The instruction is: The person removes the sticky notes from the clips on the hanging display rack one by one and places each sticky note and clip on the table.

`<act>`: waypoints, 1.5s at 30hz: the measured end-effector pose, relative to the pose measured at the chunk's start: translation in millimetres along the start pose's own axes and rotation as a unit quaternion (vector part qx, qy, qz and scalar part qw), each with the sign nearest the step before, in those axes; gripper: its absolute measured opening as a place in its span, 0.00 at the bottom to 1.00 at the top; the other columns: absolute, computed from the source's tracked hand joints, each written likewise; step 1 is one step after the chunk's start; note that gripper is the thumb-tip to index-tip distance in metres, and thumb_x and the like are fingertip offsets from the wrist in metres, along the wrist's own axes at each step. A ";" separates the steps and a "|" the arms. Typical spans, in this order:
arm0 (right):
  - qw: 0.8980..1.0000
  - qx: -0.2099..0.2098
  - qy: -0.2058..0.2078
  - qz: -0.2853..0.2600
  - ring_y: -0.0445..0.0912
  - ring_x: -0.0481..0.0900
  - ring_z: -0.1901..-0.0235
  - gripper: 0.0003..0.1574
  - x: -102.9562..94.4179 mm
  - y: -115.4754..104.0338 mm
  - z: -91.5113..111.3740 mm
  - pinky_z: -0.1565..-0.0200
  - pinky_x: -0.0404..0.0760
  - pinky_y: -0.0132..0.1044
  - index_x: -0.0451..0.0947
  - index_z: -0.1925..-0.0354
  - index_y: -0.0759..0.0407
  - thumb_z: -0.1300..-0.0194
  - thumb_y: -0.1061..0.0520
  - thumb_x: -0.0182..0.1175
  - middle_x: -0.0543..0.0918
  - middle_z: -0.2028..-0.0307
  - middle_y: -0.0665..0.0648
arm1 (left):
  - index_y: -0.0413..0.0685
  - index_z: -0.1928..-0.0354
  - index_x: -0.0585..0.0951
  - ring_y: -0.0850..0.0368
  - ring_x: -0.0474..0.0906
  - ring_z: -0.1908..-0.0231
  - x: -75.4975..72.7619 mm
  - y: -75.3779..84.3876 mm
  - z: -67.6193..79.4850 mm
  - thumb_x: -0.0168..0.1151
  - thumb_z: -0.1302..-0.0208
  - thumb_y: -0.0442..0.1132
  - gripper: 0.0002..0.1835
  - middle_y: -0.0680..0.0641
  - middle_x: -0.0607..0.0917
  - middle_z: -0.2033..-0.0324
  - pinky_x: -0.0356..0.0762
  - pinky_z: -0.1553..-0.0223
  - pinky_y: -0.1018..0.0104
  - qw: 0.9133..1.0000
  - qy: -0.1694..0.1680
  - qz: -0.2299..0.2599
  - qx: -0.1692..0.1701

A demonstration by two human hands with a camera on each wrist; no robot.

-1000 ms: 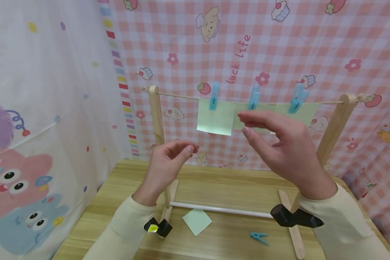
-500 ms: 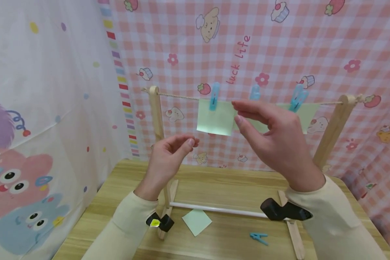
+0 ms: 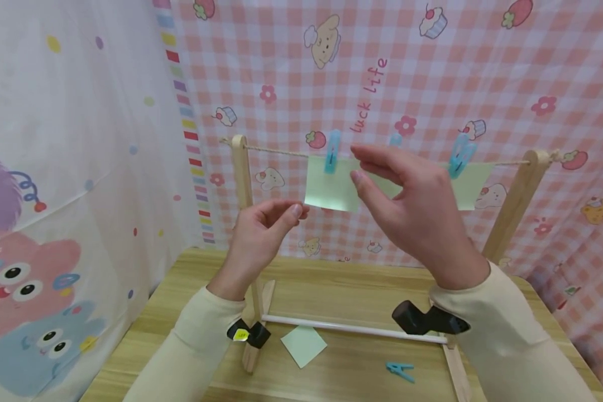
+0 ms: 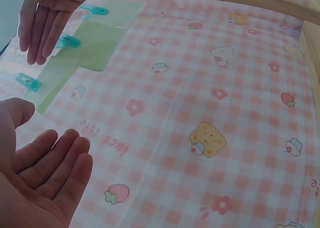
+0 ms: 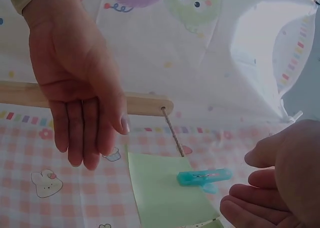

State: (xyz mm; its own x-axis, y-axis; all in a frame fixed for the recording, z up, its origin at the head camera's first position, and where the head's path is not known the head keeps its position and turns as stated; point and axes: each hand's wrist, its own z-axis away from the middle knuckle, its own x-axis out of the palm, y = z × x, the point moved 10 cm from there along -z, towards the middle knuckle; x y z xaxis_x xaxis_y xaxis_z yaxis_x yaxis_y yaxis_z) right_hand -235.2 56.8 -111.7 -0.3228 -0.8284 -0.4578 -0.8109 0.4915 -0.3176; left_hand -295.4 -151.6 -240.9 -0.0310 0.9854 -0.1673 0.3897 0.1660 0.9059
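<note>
Three pale green paper squares hang in a row from a twine line, each under a blue clothespin. My left hand (image 3: 261, 234) is at the lower left corner of the leftmost paper square (image 3: 326, 190), fingers gently bent with nothing between them. Over the middle square, my right hand (image 3: 412, 206) has its thumb and fingers apart, fingertips right by the leftmost square's right edge. In the right wrist view, the left clothespin (image 5: 205, 176) clamps that square to the twine (image 5: 173, 133). The middle clothespin (image 3: 395, 139) is mostly hidden behind my right hand; the right clothespin (image 3: 460, 156) shows fully.
A wooden post (image 3: 242, 173) stands at the left and another post (image 3: 512, 206) at the right, joined low by a white rod (image 3: 352, 326). On the wooden table (image 3: 362, 285) lie a loose green paper square (image 3: 304, 346) and a blue clothespin (image 3: 400, 371).
My right hand has moved left, from the middle paper toward the leftmost one's right edge. My left hand has risen slightly toward that paper's lower corner.
</note>
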 end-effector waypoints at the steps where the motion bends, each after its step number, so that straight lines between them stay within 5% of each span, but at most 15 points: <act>1: 1.000 0.002 0.000 0.005 0.52 0.92 0.46 0.21 0.2 -0.7 -1.5 0.41 0.86 0.37 0.85 0.39 0.66 0.28 0.63 0.68 0.91 0.42 0.61 | 0.42 0.44 0.88 0.53 0.88 0.48 0.4 -0.2 -0.7 0.64 0.20 0.43 0.14 0.42 0.93 0.47 0.85 0.40 0.61 1.000 -0.001 0.001 -0.001; 11: 0.998 0.054 -0.019 -0.001 0.53 0.90 0.41 0.21 6.9 -0.6 -15.3 0.46 0.90 0.47 0.85 0.37 0.64 0.24 0.60 0.66 0.89 0.39 0.61 | 0.43 0.41 0.88 0.47 0.89 0.50 4.1 4.7 -8.0 0.60 0.17 0.46 0.17 0.40 0.93 0.51 0.84 0.36 0.45 1.000 0.003 -0.020 0.005; 16: 0.997 0.071 -0.025 -0.012 0.55 0.89 0.40 0.22 11.7 2.3 -20.9 0.36 0.86 0.45 0.83 0.36 0.68 0.24 0.60 0.65 0.88 0.38 0.65 | 0.41 0.41 0.87 0.47 0.89 0.51 6.6 9.0 -10.1 0.60 0.17 0.46 0.17 0.39 0.93 0.52 0.84 0.37 0.49 1.000 0.001 -0.019 0.011; 25: 0.992 0.119 -0.049 -0.008 0.56 0.88 0.38 0.22 21.1 8.7 -27.3 0.34 0.85 0.47 0.81 0.35 0.68 0.20 0.57 0.61 0.86 0.36 0.65 | 0.37 0.43 0.87 0.53 0.89 0.54 10.6 16.1 -12.4 0.62 0.20 0.40 0.15 0.37 0.92 0.52 0.88 0.44 0.58 1.000 -0.002 0.009 0.025; 45: 0.984 0.159 -0.077 0.023 0.55 0.86 0.35 0.24 35.4 21.3 -42.8 0.31 0.83 0.48 0.80 0.32 0.65 0.19 0.55 0.60 0.85 0.34 0.63 | 0.34 0.44 0.87 0.59 0.89 0.56 14.8 15.7 -16.7 0.63 0.21 0.36 0.13 0.37 0.92 0.54 0.87 0.44 0.60 0.999 -0.003 0.033 0.028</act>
State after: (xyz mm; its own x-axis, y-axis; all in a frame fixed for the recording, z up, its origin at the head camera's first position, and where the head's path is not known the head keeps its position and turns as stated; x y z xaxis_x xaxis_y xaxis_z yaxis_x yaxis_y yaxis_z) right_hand -284.8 26.4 -99.1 -0.2582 -0.7651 -0.5899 -0.5956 0.6068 -0.5263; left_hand -305.2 -133.8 -222.7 0.0021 0.9939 -0.1102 0.4413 0.0979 0.8920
